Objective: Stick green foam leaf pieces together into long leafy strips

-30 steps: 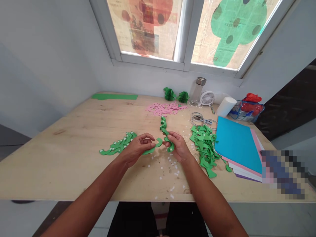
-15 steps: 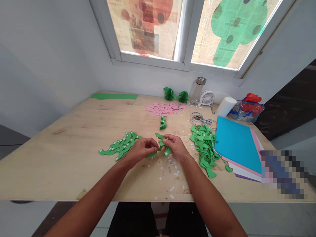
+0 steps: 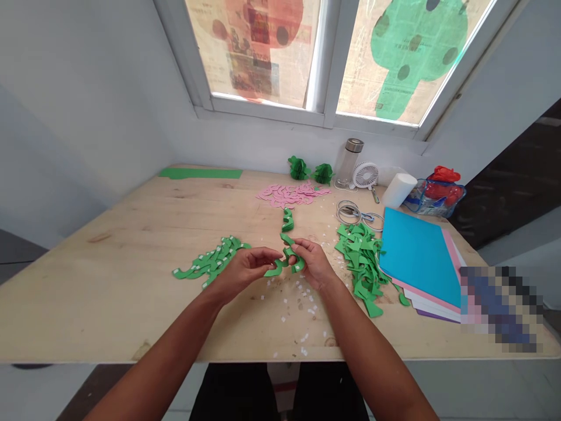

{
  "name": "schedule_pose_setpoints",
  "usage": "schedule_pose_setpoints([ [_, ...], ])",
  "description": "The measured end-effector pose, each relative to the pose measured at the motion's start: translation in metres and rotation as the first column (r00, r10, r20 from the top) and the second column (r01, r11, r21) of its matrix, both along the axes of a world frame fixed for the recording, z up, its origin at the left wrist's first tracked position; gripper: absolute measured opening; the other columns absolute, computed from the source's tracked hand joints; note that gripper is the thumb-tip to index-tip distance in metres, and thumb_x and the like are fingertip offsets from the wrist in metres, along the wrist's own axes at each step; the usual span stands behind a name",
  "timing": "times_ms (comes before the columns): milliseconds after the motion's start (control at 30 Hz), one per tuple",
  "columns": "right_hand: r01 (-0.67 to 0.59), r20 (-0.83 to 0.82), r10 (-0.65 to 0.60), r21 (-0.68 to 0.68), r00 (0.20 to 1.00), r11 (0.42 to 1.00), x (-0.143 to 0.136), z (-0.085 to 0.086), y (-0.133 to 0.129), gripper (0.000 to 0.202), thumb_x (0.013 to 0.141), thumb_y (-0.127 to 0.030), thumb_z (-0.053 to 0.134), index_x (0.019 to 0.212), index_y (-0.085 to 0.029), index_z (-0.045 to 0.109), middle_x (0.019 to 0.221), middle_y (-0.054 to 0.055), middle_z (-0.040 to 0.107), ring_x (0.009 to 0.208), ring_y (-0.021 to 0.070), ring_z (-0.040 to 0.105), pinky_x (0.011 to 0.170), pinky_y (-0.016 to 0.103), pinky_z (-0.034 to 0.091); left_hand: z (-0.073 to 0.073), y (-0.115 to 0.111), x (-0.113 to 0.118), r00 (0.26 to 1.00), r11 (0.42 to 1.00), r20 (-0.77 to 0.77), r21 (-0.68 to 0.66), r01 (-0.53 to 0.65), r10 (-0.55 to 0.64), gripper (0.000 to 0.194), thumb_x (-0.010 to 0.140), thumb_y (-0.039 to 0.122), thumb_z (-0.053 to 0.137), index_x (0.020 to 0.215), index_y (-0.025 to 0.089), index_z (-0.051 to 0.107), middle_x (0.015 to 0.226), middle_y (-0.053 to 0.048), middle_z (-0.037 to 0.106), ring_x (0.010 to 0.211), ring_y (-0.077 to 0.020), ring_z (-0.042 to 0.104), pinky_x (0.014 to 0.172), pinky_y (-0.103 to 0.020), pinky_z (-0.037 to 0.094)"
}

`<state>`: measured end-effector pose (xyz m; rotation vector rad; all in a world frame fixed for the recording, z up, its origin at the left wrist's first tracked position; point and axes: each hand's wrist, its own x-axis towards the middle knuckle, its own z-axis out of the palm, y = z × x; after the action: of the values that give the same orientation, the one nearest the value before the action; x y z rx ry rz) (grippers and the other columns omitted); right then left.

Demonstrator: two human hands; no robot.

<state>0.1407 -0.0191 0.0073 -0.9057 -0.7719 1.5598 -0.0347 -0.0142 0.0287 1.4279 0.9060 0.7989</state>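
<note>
centre frame, more now shows of the curved green strip (image 3: 275,270) our left hand (image 3: 258,263) pinches, beside green pieces (image 3: 298,265) our right hand (image 3: 316,264) grips; we judge the work mid-step.

The newspaper (image 3: 294,64) covering the window (image 3: 333,58) bears print (image 3: 407,44) too faint and small to be read.

On the tan wooden surface (image 3: 109,316): left of the hands (image 3: 243,270), curved green paper pieces (image 3: 214,261); right, angular green paper scraps (image 3: 362,256); behind, wavy pink paper cutouts (image 3: 290,195).
</note>
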Motion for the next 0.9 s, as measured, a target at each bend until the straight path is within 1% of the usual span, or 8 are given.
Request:
schedule_pose_setpoints([
  [100, -0.011, -0.006, 0.011, -0.003, 1.000, 1.000, 0.000, -0.001, 0.000, 0.026, 0.062, -0.031, 0.072, 0.083, -0.016, 0.069, 0.055, -0.003, 0.060, 0.045, 0.0073, 0.053, 0.043, 0.017, 0.037, -0.001, 0.001, 0.006, 0.999, 0.997, -0.018, 0.067, -0.033, 0.034, 0.015, 0.067, 0.029, 0.069, 0.078, 0.019, 0.071, 0.085, -0.006, 0.070, 0.081, -0.0195, 0.063, 0.077, -0.032, 0.049],
  [233, -0.021, -0.010, 0.021, -0.001, 1.000, 1.000, 0.000, -0.001, -0.001, 0.026, 0.063, -0.031, 0.072, 0.084, -0.016, 0.069, 0.055, -0.003, 0.060, 0.045, 0.0075, 0.053, 0.044, 0.018, 0.038, 0.000, 0.006, 0.007, 0.998, 0.989, -0.025, 0.133, -0.061, 0.065, 0.013, 0.067, 0.030, 0.069, 0.071, 0.018, 0.070, 0.080, -0.005, 0.067, 0.077, -0.0174, 0.060, 0.073, -0.029, 0.047],
  [300, -0.006, -0.014, 0.006, 0.002, 1.000, 1.000, 0.001, -0.002, -0.001, 0.026, 0.063, -0.031, 0.072, 0.084, -0.016, 0.069, 0.056, -0.003, 0.060, 0.046, 0.0075, 0.053, 0.045, 0.018, 0.039, 0.001, 0.009, 0.005, 0.996, 0.993, 0.003, 0.076, -0.091, 0.091, 0.013, 0.067, 0.031, 0.070, 0.070, 0.018, 0.069, 0.080, -0.005, 0.067, 0.074, -0.0163, 0.059, 0.070, -0.028, 0.047],
  [400, 0.060, -0.023, -0.060, 0.011, 0.998, 0.998, 0.000, -0.004, 0.001, 0.027, 0.063, -0.032, 0.072, 0.084, -0.016, 0.068, 0.056, -0.004, 0.060, 0.046, 0.0077, 0.054, 0.044, 0.018, 0.039, 0.003, 0.013, 0.002, 0.985, 0.985, 0.101, -0.114, -0.126, 0.138, 0.016, 0.063, 0.030, 0.074, 0.071, 0.016, 0.069, 0.073, -0.005, 0.067, 0.065, -0.0147, 0.058, 0.063, -0.027, 0.047],
  [500, 0.131, 0.023, -0.132, 0.027, 0.991, 0.991, -0.001, -0.008, 0.003, 0.029, 0.062, -0.035, 0.072, 0.083, -0.016, 0.067, 0.051, -0.003, 0.059, 0.045, 0.0092, 0.054, 0.043, 0.019, 0.039, 0.005, 0.016, 0.002, 0.960, 0.953, 0.238, -0.293, -0.071, 0.145, 0.019, 0.060, 0.026, 0.078, 0.069, 0.013, 0.067, 0.066, -0.006, 0.067, 0.063, -0.0147, 0.059, 0.058, -0.025, 0.046],
  [600, 0.156, 0.108, -0.161, 0.048, 0.981, 0.987, -0.002, -0.012, 0.005, 0.031, 0.063, -0.037, 0.071, 0.084, -0.015, 0.066, 0.049, -0.003, 0.060, 0.043, 0.0101, 0.054, 0.042, 0.020, 0.040, 0.008, 0.018, 0.008, 0.931, 0.916, 0.334, -0.401, 0.000, 0.146, 0.019, 0.059, 0.022, 0.079, 0.069, 0.012, 0.066, 0.065, -0.005, 0.067, 0.060, -0.0117, 0.059, 0.056, -0.021, 0.045],
  [700, 0.157, 0.134, -0.167, 0.081, 0.977, 0.984, -0.002, -0.014, 0.006, 0.031, 0.064, -0.038, 0.071, 0.084, -0.015, 0.067, 0.051, -0.003, 0.061, 0.043, 0.0100, 0.054, 0.044, 0.020, 0.041, 0.010, 0.020, 0.016, 0.918, 0.896, 0.378, -0.439, 0.064, 0.119, 0.019, 0.060, 0.021, 0.079, 0.070, 0.012, 0.064, 0.063, -0.004, 0.066, 0.056, -0.0093, 0.057, 0.052, -0.018, 0.043],
  [900, 0.168, 0.140, -0.179, 0.093, 0.974, 0.981, -0.003, -0.012, 0.007, 0.031, 0.062, -0.037, 0.072, 0.083, -0.015, 0.066, 0.056, -0.002, 0.064, 0.047, 0.0110, 0.056, 0.047, 0.021, 0.043, 0.008, 0.022, 0.024, 0.933, 0.911, 0.354, -0.402, 0.092, 0.062, 0.022, 0.061, 0.024, 0.078, 0.067, 0.013, 0.060, 0.062, -0.004, 0.065, 0.053, -0.0094, 0.056, 0.046, -0.018, 0.038],
])
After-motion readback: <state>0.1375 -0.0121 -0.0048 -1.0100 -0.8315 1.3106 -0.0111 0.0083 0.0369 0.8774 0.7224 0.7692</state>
